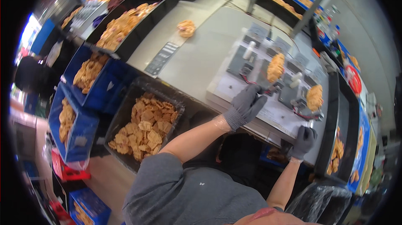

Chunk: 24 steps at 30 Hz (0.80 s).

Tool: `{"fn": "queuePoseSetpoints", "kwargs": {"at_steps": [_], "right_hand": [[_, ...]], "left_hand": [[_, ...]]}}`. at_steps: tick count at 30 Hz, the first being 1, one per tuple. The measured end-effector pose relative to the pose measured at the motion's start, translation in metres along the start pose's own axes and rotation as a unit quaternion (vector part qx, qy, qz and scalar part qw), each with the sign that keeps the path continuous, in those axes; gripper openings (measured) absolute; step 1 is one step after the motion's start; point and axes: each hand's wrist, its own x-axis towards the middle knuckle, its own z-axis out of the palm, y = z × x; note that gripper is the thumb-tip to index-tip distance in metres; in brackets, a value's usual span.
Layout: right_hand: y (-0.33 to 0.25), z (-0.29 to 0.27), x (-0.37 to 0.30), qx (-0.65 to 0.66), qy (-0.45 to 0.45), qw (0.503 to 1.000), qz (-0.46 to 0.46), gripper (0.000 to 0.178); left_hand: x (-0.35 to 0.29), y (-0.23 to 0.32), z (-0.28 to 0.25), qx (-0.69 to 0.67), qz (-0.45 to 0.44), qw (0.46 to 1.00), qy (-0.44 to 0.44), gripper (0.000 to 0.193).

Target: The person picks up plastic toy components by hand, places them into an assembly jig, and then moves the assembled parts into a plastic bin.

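Left hand [248, 102], grey-gloved, is right of centre, fingers partly bent near one tan bundle [275, 68]; from here I can't tell whether it grips anything. Lower right, the other glove, the right hand [304, 141], curls closed-looking, its contents hidden. Above it, a second tan bundle [315, 98] sits on the white-based fixture [220, 87] atop the tabletop [184, 66].

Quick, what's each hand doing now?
Left hand: at the grey fixture; grip can't be told.
Right hand: curled closed; anything inside is hidden.
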Motion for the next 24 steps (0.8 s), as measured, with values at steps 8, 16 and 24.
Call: {"fn": "queuePoseSetpoints", "kwargs": {"at_steps": [8,16,24], "right_hand": [[-0.003,0.001,-0.003,0.008,0.021,1.000,0.006,0.007],[-0.016,0.002,0.010,-0.017,0.037,0.999,-0.028,0.010],[-0.014,-0.009,0.010,-0.015,0.061,0.998,-0.005,0.011]], "left_hand": [[0.086,-0.032,-0.093,0.039,0.148,0.971,0.183,0.012],[0.198,-0.202,-0.206,0.629,-0.005,0.765,0.136,0.053],[0.131,-0.155,-0.198,0.474,0.026,0.878,0.060,0.023]]}}
